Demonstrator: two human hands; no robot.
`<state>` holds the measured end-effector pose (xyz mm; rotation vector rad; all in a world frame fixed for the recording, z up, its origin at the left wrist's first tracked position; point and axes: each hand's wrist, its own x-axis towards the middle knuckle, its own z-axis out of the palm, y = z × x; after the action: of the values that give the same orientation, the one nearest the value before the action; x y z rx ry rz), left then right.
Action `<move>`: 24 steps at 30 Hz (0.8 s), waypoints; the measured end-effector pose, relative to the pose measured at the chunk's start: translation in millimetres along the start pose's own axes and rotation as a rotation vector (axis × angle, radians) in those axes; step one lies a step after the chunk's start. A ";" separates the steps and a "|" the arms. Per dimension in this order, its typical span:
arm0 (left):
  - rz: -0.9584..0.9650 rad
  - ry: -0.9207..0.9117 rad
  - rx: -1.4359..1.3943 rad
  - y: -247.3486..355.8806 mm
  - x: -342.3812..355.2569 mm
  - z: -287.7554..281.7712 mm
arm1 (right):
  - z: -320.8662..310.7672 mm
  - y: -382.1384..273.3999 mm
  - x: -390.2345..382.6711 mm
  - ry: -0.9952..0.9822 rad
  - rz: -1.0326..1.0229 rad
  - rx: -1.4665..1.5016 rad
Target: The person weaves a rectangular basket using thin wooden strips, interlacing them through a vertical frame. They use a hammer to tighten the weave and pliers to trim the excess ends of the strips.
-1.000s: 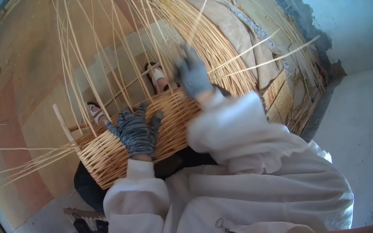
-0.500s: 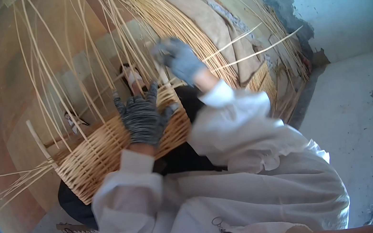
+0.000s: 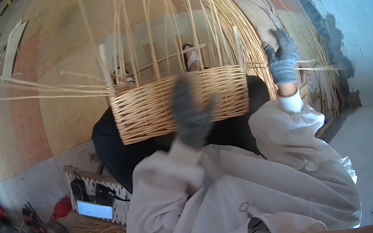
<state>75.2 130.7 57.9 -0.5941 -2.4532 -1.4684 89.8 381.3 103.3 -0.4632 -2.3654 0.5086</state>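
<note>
A woven wicker panel point(image 3: 147, 110) of pale rods lies across my lap, with tall upright rods point(image 3: 151, 40) rising from its far edge and a thicker stake at each end. My left hand point(image 3: 191, 113), in a dark grey glove, is over the middle of the weave. Motion blurs it, but its fingers are stretched out and its thumb stands apart. Beyond the panel's right end, my right hand point(image 3: 282, 58), in a grey glove, has its fingers apart and nothing visible held. Loose rod ends point(image 3: 311, 66) stick out beside it.
A long bundle of wicker rods point(image 3: 235, 22) lies to the right on cloth. More rod ends point(image 3: 42, 87) jut out leftward from the panel. At the lower left, a phone point(image 3: 95, 209) rests on a woven seat. A wooden board point(image 3: 66, 86) covers the floor ahead.
The panel now sits level and farther right in view. My right hand has moved right, away from the uprights. My left hand has shifted from the panel's top edge onto its face.
</note>
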 end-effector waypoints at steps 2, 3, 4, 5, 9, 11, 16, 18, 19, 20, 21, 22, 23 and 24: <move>-0.105 0.277 0.079 -66.2 8.2 -69.8 | 11.4 -20.3 -18.7 -0.270 0.061 0.589; -0.184 0.418 0.124 -90.4 9.6 -100.6 | 23.4 -53.5 -30.2 -0.457 0.031 0.776; -0.231 0.327 0.044 -113.1 4.4 -113.7 | 38.0 -93.7 -37.6 -0.622 0.165 0.968; -0.269 0.238 -0.047 -141.1 2.9 -119.0 | 53.7 -131.6 -41.0 -0.718 -0.052 0.844; -0.587 0.079 -0.356 -129.6 21.2 -124.3 | 105.5 -214.5 -57.1 -0.757 -0.296 0.575; -0.546 0.166 -0.339 -145.4 18.7 -125.3 | 123.7 -239.2 -60.7 -0.683 -0.389 0.500; -0.234 0.177 -0.120 -192.1 7.3 -87.8 | 137.8 -338.6 -92.8 -0.607 -0.860 0.006; -0.269 0.164 -0.137 -154.1 16.4 -105.9 | 148.1 -340.5 -93.1 -0.745 -0.665 -0.061; -0.311 0.185 -0.137 -145.4 13.3 -120.6 | 150.6 -312.2 -93.2 -0.772 -0.524 0.543; -0.351 0.206 -0.138 -142.4 10.2 -127.4 | 149.5 -265.8 -89.3 -0.761 -0.334 1.137; -0.269 0.238 -0.073 -143.1 15.0 -116.9 | 142.7 -216.9 -80.3 -0.796 0.083 1.196; -0.213 0.293 0.012 -149.6 14.3 -107.7 | 142.1 -187.6 -73.0 -0.839 0.506 1.237; -0.161 0.334 0.113 -151.7 10.4 -104.8 | 141.1 -183.8 -70.5 -0.859 0.600 1.273; -0.248 0.334 -0.088 -148.9 7.8 -102.1 | 141.4 -177.5 -71.0 -0.860 0.702 1.307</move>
<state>-0.3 -19.6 -8.1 -0.0472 -2.2680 -1.6200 11.7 163.3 49.5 -0.4345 -1.8321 2.7212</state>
